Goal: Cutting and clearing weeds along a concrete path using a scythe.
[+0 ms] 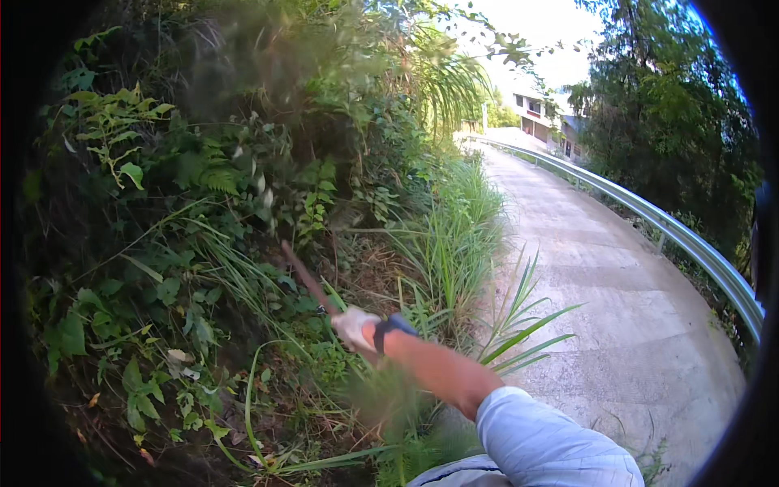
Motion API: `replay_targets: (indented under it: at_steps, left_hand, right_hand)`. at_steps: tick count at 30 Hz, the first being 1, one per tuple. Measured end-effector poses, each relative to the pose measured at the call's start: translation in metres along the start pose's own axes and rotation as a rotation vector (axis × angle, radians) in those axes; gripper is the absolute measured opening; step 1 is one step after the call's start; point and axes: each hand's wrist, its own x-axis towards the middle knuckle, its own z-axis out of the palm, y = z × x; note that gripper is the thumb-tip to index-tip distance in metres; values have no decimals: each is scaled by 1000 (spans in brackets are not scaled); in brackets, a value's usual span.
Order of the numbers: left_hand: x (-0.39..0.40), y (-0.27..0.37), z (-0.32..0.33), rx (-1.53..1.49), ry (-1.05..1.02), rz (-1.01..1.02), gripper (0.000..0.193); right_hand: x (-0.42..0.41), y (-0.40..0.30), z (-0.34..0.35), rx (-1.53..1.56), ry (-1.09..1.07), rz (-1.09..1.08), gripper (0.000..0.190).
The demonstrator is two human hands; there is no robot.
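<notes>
My right hand, in a pale glove with a dark watch at the wrist, reaches forward and left into the roadside growth. It is shut on a long, narrow, reddish-brown tool, blurred, whose far end points up and left towards the bank. Whether this is a rusty blade or a wooden stick cannot be made out. Around the hand are vines, leafy weeds and long grass blades. More broad grass blades stick out beyond the forearm, over the road's edge. My left hand is out of view.
A steep overgrown bank rises on the left. Tall grass borders a concrete road on the right. Along the road's far side runs a metal guardrail, with trees behind it and a building farther off.
</notes>
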Motion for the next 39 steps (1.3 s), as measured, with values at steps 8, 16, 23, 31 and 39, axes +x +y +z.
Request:
replay_targets:
  at_steps: [8, 16, 23, 31, 39]
  left_hand:
    - [4, -12, 13, 2, -29, -52, 51]
    - [17, 10, 24, 0, -13, -65, 51]
    - [22, 3, 41, -276, 80, -108, 51]
    - [7, 11, 69, 184, -46, -126, 44]
    - [23, 66, 59, -36, -13, -206, 41]
  right_hand:
    - [-70, -2, 165, 802, 201, 424, 31]
    - [-133, 129, 131, 846, 819, 167, 19]
    - [-182, 189, -7, 915, 1217, 177, 16]
    - [-161, 197, -207, 1247, 1571, -399, 15]
    - [12, 228, -210, 982, 1220, 441, 40]
